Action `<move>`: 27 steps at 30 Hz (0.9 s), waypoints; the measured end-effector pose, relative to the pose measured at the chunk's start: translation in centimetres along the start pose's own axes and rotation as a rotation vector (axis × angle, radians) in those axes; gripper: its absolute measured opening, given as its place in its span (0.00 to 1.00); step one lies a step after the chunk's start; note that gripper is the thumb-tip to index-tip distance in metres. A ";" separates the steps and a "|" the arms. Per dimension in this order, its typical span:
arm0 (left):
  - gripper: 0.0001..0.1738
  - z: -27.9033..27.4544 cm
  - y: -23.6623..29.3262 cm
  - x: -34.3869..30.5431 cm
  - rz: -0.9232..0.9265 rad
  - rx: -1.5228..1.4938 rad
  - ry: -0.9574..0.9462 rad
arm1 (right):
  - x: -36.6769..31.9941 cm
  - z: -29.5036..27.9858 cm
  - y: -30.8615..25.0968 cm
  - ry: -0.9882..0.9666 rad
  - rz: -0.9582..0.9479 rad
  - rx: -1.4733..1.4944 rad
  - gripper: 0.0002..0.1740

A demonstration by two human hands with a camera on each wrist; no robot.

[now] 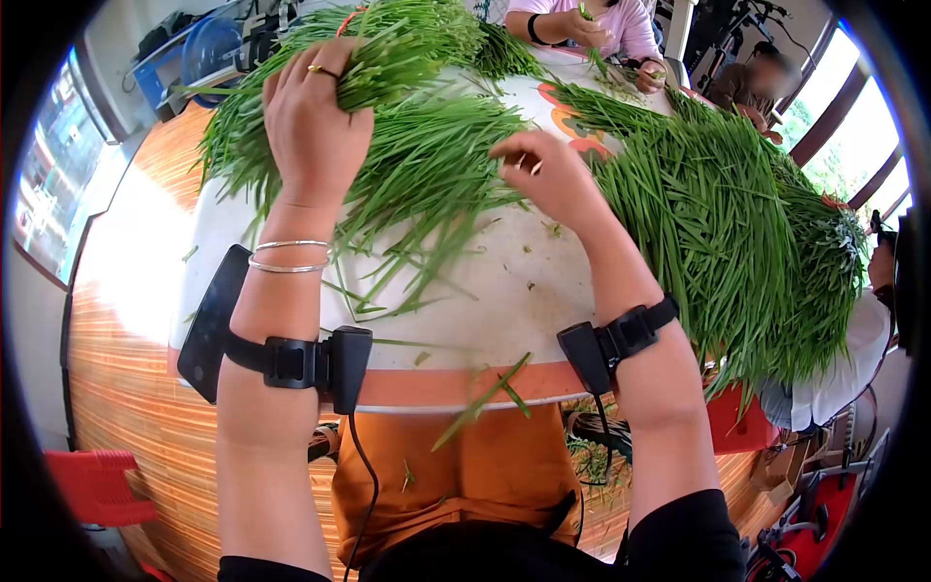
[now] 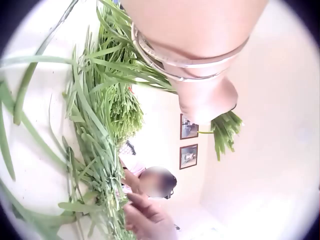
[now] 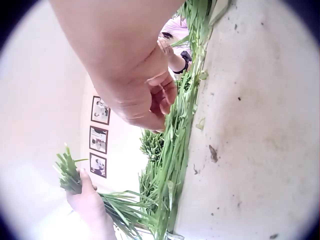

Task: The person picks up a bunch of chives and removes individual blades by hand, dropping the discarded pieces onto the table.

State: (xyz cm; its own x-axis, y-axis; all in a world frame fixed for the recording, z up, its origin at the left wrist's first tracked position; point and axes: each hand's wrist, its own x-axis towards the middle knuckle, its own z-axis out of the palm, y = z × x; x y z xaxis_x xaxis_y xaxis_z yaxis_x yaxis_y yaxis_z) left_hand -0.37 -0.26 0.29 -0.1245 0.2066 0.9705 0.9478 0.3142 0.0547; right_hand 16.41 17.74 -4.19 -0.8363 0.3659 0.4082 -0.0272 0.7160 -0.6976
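Observation:
My left hand (image 1: 315, 131) is raised over the far left of the table and grips a bunch of garlic chives (image 1: 393, 73). Their cut ends (image 2: 226, 132) stick out beyond the fist in the left wrist view, and the leaves hang down on the other side. My right hand (image 1: 553, 179) hovers beside a loose heap of garlic chives (image 1: 427, 145), fingers loosely bent and fingertips close to the stalks. Nothing shows between those fingers (image 3: 162, 97) in the right wrist view. A blurred leaf (image 1: 470, 417) appears at the table's front edge.
A large pile of chives (image 1: 718, 213) covers the table's right side; another tied bundle (image 1: 436, 34) lies at the back left. Scraps dot the white table (image 1: 495, 291). Opposite, a person in pink (image 1: 616, 29) handles chives. A dark phone (image 1: 213, 325) is beside my left forearm.

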 end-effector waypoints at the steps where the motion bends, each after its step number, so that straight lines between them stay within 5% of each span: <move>1: 0.21 -0.1 -0.2 0.1 0.043 -0.008 0.065 | 0.0 0.1 0.1 -0.110 -0.002 -0.173 0.14; 2: 0.21 0.2 -0.1 -0.3 0.038 -0.005 0.073 | -0.1 0.1 -0.1 -0.198 0.039 -0.223 0.12; 5: 0.24 1.3 0.3 -2.1 -0.301 -0.188 -0.374 | -0.2 0.4 0.1 -0.272 0.140 -0.251 0.10; 12: 0.25 2.0 0.6 -2.8 -0.370 -0.225 -0.431 | 0.0 -0.6 0.5 0.066 0.003 -0.235 0.07; 16: 0.23 2.7 0.2 -3.2 -0.450 -0.282 -0.330 | 0.2 -1.1 -0.2 0.154 0.108 -0.077 0.07; 23: 0.16 2.4 1.7 -3.2 -0.277 -0.555 -0.463 | 0.2 -0.2 -0.9 0.113 0.065 0.051 0.07; 27: 0.15 2.0 2.8 -3.2 -0.202 -0.684 -0.769 | 0.0 0.6 -1.1 0.011 0.031 0.229 0.09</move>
State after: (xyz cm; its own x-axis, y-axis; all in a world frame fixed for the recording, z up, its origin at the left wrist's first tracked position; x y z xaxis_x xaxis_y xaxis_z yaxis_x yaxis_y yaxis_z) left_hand 2.13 1.81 -3.12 -0.2246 0.8173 0.5307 0.8226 -0.1330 0.5529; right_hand 16.14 16.60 -3.77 -0.8327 0.3931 0.3899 -0.1261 0.5511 -0.8249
